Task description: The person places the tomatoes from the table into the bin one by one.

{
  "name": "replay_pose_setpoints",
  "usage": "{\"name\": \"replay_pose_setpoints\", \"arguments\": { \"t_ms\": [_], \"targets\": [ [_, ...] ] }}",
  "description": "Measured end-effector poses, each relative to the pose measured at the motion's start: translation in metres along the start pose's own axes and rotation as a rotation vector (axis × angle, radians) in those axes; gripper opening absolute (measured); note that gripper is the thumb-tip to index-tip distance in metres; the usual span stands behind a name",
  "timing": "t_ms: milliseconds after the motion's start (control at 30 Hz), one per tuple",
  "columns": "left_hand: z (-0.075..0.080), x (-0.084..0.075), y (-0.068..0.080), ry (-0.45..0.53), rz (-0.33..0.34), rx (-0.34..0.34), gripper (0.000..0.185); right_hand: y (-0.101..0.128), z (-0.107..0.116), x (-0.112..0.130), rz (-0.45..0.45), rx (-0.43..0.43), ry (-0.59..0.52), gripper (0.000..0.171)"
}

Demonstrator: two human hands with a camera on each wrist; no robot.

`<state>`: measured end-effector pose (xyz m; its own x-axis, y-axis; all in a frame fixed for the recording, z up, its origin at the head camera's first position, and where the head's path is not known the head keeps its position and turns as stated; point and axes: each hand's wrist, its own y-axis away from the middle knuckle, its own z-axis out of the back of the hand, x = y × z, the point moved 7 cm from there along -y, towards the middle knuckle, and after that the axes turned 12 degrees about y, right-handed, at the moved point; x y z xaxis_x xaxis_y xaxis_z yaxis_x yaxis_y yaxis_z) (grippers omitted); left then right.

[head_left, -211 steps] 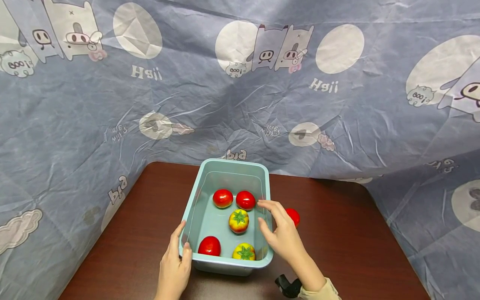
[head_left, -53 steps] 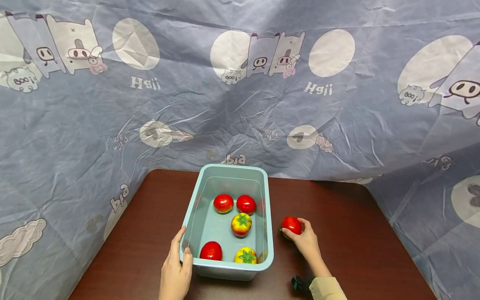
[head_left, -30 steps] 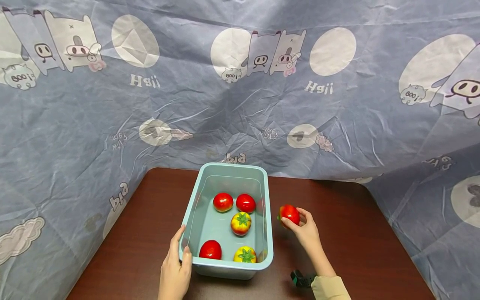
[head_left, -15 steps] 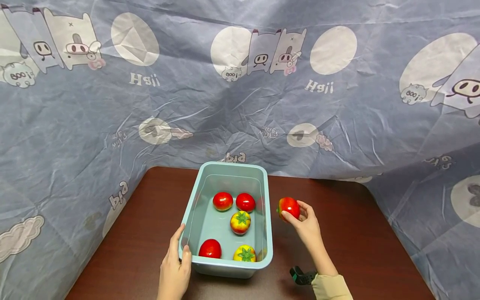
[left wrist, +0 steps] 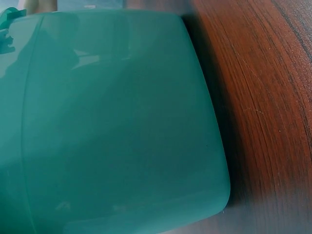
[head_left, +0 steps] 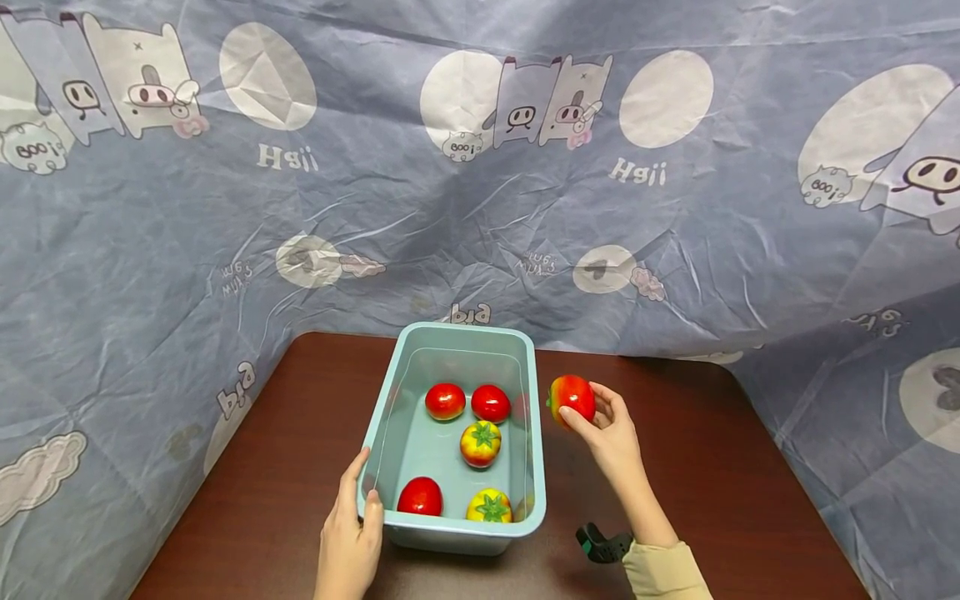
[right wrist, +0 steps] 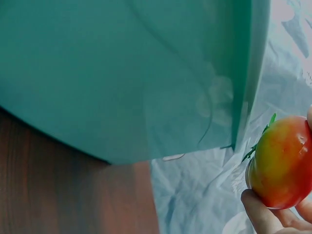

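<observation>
In the head view, my right hand [head_left: 617, 433] holds a glossy red-yellow tomato [head_left: 573, 400] between thumb and fingers. It is raised beside the right wall of a pale teal plastic bin [head_left: 540, 467]. The right wrist view shows this tomato [right wrist: 282, 163] with its green calyx turned toward the bin. At the bin's near left corner my left hand [head_left: 348, 533] grips the rim, thumb on the front edge and fingers along the side. Inside lie several tomatoes: two red ones at the back, a yellow-red tomato [head_left: 480, 443] mid-right, a red tomato [head_left: 420, 497] and a yellow tomato [head_left: 490, 505] in front.
The bin stands on a dark brown wooden table [head_left: 697, 467]. A grey-blue cartoon-print cloth [head_left: 480, 217] hangs behind the table and along its sides. A black strap device [head_left: 600, 546] sits at my right wrist, by a cream sleeve [head_left: 663, 571].
My right hand left the bin's right rim, took hold of the tomato on the table and lifted it up and slightly left. My left hand stays at the bin's corner.
</observation>
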<state>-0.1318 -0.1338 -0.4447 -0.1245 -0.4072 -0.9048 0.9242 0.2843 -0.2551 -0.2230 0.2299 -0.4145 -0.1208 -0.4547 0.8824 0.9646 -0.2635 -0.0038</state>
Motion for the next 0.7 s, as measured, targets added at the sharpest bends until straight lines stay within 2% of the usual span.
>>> {"name": "replay_pose_setpoints", "arguments": {
  "t_ms": [700],
  "targets": [
    [0.0,0.0,-0.001,-0.002,0.008,0.013,0.054,0.014,-0.017,0.046,0.114,0.075,-0.067,0.069]
  ]
}}
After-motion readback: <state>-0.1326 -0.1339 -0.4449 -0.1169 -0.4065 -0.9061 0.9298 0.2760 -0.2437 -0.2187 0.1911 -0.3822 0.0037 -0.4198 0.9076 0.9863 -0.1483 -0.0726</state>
